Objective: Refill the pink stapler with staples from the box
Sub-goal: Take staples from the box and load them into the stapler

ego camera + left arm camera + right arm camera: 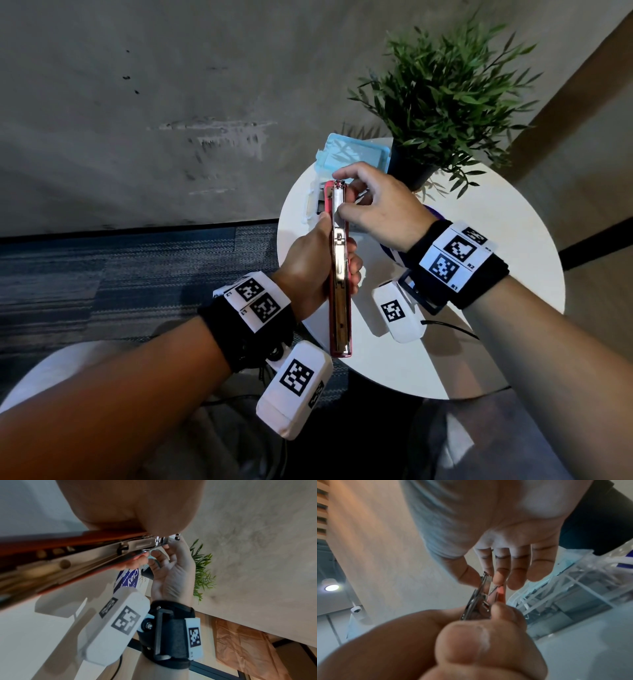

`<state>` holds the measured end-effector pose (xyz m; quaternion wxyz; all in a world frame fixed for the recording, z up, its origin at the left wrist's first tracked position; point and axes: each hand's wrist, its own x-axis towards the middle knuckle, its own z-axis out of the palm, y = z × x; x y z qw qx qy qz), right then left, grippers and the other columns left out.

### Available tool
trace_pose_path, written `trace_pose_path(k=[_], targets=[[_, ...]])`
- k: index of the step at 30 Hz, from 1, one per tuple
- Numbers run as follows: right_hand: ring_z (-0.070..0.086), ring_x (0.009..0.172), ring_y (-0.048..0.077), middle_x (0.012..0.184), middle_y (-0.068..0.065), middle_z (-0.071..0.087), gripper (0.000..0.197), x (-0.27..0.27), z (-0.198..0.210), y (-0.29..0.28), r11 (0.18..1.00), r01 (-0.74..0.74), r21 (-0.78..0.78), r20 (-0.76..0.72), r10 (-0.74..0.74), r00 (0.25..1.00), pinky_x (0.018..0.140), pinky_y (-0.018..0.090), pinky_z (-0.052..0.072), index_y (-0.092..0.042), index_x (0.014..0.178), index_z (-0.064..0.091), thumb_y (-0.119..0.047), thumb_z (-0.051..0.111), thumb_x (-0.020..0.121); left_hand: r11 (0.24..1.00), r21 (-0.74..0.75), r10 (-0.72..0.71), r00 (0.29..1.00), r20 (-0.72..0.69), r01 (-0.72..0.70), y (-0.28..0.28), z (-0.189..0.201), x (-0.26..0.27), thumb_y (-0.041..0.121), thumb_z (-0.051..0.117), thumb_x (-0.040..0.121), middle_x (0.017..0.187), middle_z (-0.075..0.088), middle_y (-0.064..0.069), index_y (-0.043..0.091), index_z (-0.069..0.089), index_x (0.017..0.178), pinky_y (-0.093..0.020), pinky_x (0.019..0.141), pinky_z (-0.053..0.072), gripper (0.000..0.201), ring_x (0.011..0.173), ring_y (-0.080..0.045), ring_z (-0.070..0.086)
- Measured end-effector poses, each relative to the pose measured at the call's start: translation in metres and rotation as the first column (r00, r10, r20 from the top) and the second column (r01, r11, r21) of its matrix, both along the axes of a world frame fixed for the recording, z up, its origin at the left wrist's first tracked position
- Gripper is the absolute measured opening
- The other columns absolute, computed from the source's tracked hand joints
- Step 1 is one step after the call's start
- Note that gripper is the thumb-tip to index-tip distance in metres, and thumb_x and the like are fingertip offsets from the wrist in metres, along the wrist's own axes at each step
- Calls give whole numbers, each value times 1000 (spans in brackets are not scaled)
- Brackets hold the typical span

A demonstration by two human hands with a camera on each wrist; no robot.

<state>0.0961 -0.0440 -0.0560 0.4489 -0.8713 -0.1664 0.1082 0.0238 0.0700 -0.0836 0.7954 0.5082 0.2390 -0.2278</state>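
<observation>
While gripped in left hand (310, 263), pink stapler (339, 274), right hand (376, 205) pinching its tip.

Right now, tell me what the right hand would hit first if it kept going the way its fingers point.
Probably the pink stapler itself: the right hand already touches its far end.

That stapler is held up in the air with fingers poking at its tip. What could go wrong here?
Maybe a pinch: the right hand works its fingertips at the far end of the opened pink stapler, right by the metal channel, which might snap back on them. Possibly a drop: the left hand grips the stapler in the air near the edge of the white table, so a slip could send it to the floor.
</observation>
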Motion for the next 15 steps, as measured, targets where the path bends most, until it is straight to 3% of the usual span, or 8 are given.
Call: trace_pose_path(k=[4,9,13,15], targets=[[55,73,8,82,-6,63,26,-3,0,3,999,44,-1,-8,-44,999,74,29,49,-20,104,68,-13,68,79,1000,13,-8,1000,7,8,0,0,-2,57,29,105,57,45,-12,7,48,82,-29,50,42,58,44,-24,47],[58,76,13,83,-3,62,32,-1,-1,2,1000,12,14,-59,-12,998,85,44,54,-22,107,67,-12,68,77,1000,10,12,1000,3,-12,0,-1,-1,55,30,105,62,43,-12,8,47,93,-28,47,45,51,45,-24,47],[65,86,24,85,0,65,34,-2,-3,1,1000,9,-7,-67,-10,998,88,47,54,-26,109,65,-17,68,76,1000,-2,17,1000,-8,-17,0,-3,0,54,29,105,63,43,-12,8,47,97,-27,46,45,50,46,-24,47],[66,90,21,86,-8,63,32,-3,-4,1,1000,19,-9,-67,-20,998,89,47,53,-28,112,63,-24,66,80,1000,-20,21,1000,-9,-21,1,-3,1,56,29,105,61,43,-11,8,48,89,-26,46,44,54,44,-23,46]])
